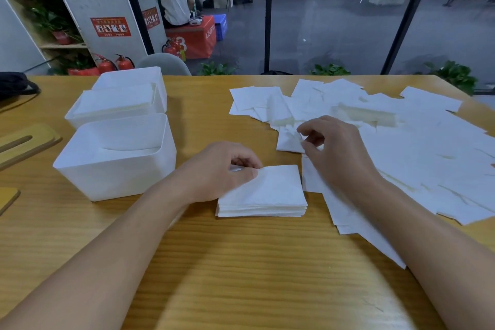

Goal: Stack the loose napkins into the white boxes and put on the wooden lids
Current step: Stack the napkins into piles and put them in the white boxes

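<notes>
Still mid-gathering: left hand pinches the small stack on the bench, right hand pinches a loose napkin. Next it probably goes on top, edges squared.

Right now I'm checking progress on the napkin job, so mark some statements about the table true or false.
1. The left hand rests on a neat napkin stack. True.
2. The nearest white box wears a wooden lid. False: it is open, and the wooden lids lie on the table to its left.
3. Loose napkins lie spread under and beyond the right hand. True.
4. Only one white box is on the table. False: three stand in a row.
</notes>
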`<act>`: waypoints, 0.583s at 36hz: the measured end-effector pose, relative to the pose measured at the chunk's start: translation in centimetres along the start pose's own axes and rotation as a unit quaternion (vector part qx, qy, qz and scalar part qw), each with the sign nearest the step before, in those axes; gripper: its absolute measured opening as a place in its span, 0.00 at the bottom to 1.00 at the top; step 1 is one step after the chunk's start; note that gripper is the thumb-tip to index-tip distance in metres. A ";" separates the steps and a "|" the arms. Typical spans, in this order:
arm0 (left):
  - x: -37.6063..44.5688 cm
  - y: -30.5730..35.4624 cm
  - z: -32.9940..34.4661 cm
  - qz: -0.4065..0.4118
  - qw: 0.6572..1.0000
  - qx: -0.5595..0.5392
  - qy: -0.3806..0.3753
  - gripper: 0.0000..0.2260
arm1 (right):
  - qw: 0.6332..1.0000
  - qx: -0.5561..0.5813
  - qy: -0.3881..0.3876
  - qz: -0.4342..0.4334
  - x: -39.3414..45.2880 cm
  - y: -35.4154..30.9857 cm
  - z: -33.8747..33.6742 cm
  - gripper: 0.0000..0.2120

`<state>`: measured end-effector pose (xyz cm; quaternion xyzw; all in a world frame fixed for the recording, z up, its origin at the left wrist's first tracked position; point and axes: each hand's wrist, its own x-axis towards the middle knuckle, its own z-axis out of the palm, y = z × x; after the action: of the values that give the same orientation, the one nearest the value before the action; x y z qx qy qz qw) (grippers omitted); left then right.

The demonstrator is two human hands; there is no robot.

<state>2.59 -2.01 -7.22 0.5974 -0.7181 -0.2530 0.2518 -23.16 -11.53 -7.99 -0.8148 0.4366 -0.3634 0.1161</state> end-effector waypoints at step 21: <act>-0.2 0.3 0.2 0.008 1.000 0.001 -0.006 0.05 | 0.997 -0.029 -0.006 0.070 0.2 0.0 -0.1 0.06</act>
<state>2.21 -1.77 -7.20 0.5907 -0.7245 -0.2534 0.2489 -23.10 -11.69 -7.82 -0.7876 0.5022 -0.3363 0.1198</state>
